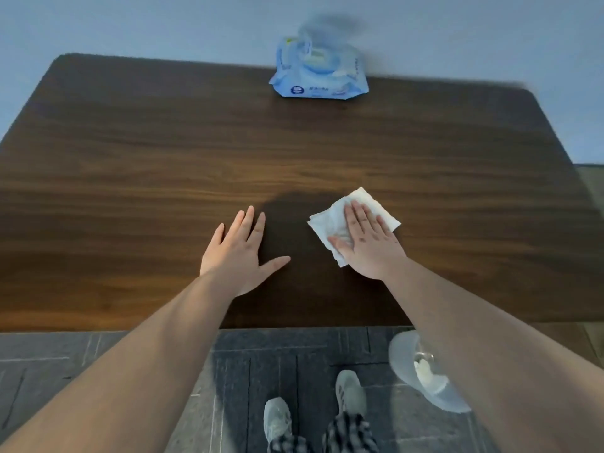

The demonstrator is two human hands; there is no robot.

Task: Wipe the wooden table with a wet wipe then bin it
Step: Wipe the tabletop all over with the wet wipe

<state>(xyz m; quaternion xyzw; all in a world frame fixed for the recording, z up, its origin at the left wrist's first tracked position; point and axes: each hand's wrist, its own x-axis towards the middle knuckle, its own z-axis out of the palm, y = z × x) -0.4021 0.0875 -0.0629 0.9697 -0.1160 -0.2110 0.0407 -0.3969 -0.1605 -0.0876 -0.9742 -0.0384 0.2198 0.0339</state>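
A dark wooden table (163,158) fills the view. A white wet wipe (330,220) lies spread on it, right of centre near the front. My right hand (369,240) presses flat on the wipe, fingers together and extended, covering its right part. My left hand (242,246) rests flat on the bare wood to the left of the wipe, fingers spread, holding nothing. A bin (405,358) with a pale liner and some white waste inside stands on the floor under my right forearm, just in front of the table's edge.
A blue pack of wet wipes (320,76) with its lid up sits at the far edge of the table against the wall. Dark grey floor tiles (277,348) and my two shoes (349,390) show below the front edge.
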